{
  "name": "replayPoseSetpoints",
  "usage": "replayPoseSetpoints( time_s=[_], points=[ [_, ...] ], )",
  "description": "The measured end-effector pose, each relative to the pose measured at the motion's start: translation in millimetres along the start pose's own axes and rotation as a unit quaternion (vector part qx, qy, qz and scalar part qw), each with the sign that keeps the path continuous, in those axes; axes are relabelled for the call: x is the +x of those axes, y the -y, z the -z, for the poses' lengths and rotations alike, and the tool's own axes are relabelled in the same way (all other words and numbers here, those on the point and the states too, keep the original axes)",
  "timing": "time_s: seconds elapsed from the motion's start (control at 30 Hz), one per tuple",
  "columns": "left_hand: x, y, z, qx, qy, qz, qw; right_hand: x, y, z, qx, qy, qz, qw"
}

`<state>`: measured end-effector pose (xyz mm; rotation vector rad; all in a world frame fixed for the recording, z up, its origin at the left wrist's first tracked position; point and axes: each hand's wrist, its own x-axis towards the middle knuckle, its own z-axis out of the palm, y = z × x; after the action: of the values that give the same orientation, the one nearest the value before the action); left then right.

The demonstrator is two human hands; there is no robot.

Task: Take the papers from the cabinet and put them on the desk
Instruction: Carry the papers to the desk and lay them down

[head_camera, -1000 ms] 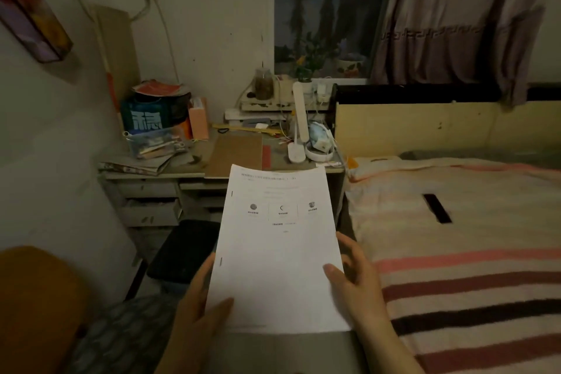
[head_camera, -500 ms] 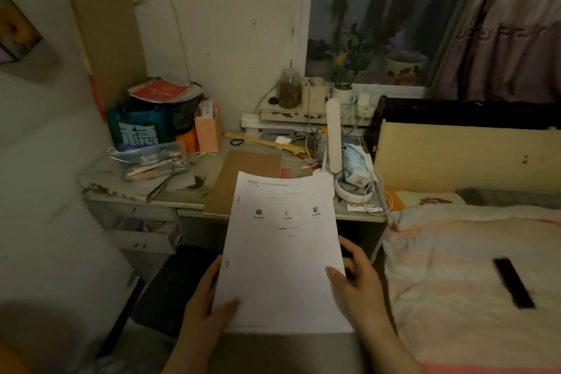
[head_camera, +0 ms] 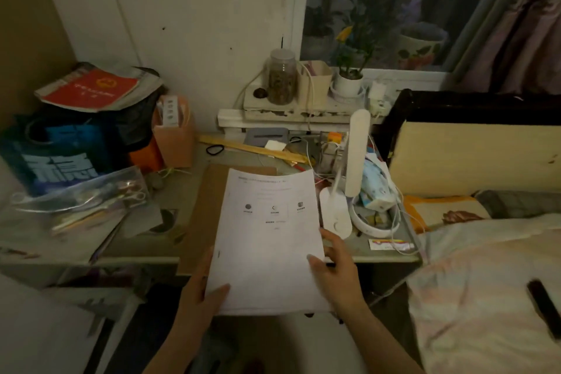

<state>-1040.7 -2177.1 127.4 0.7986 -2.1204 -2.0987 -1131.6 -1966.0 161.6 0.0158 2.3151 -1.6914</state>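
Note:
A white stack of papers (head_camera: 267, 240) with small printed icons hangs over the front edge of the cluttered desk (head_camera: 382, 253), its far end above a brown board (head_camera: 200, 212) lying on the desk top. My left hand (head_camera: 197, 304) grips the papers' lower left corner, thumb on top. My right hand (head_camera: 337, 270) holds the right edge, fingers spread along it. The cabinet is out of view.
A white desk lamp (head_camera: 349, 173) and headphones (head_camera: 373, 225) stand just right of the papers. A clear pencil case (head_camera: 82, 194), a blue bag (head_camera: 57, 152) and a red book (head_camera: 91, 88) crowd the desk's left. A bed (head_camera: 485, 282) borders the right.
I have come closer to the desk; it now fills the view. The papers, held in both hands as before, now reach over the desk's front edge and the brown board.

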Motion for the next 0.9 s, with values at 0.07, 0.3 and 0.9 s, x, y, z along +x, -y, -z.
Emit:
replayPoseSetpoints(
  time_s=[0.07, 0.3, 0.9],
  points=[
    [38, 0, 12, 0.012, 0.006, 0.003, 1.000, 34, 3, -22, -0.012, 0.008, -0.002, 1.000],
    [139, 17, 36, 0.024, -0.012, 0.038, 0.999, 127, -5, -88, -0.074, 0.017, -0.059, 0.995],
    [208, 76, 48, 0.063, -0.034, 0.170, 0.983, 192, -64, -141, -0.209, 0.009, -0.174, 0.962]
  ],
)
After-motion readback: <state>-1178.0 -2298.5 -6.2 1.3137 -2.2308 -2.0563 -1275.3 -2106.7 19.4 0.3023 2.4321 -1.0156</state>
